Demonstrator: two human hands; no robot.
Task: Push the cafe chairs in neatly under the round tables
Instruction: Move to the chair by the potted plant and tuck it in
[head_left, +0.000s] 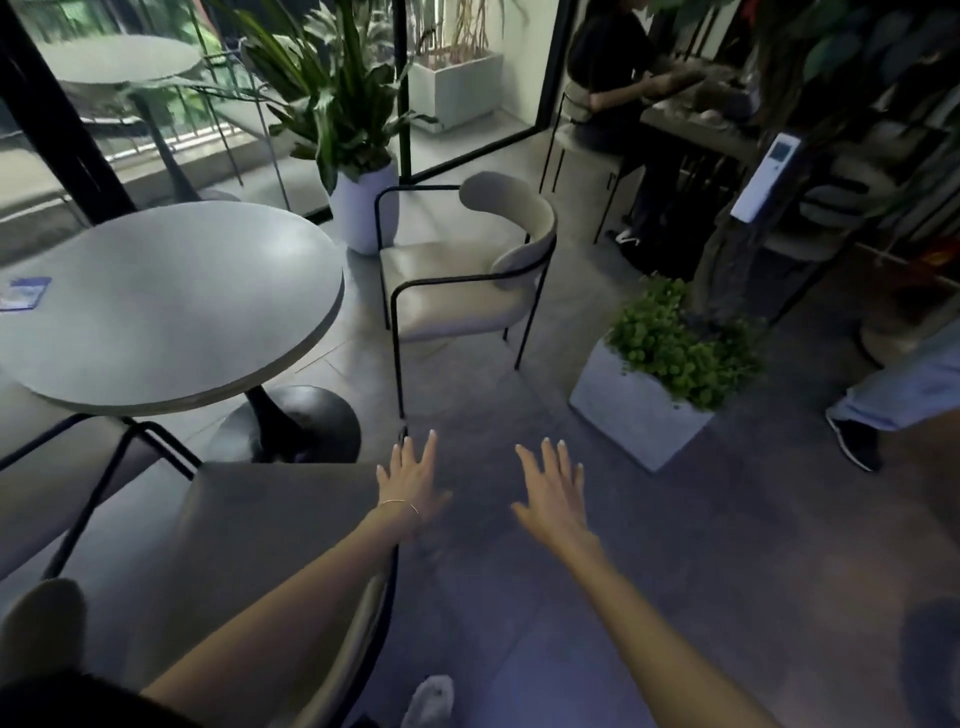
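Note:
A round grey table (166, 306) on a black pedestal stands at the left. A beige cafe chair with a black frame (457, 280) stands apart from the table's right side, its seat facing the table. Another beige chair (260, 545) is right below me, its seat reaching toward the table's base. My left hand (410, 478) hovers open over the floor near that seat's right edge, holding nothing. My right hand (553, 493) is open too, spread above the bare floor.
A white pot with a tall plant (363, 208) stands behind the far chair. A square concrete planter (634, 410) sits on the right. A seated person (608, 104) is at the back; another person's leg and shoe (857, 436) are far right. A blue card (23, 293) lies on the table.

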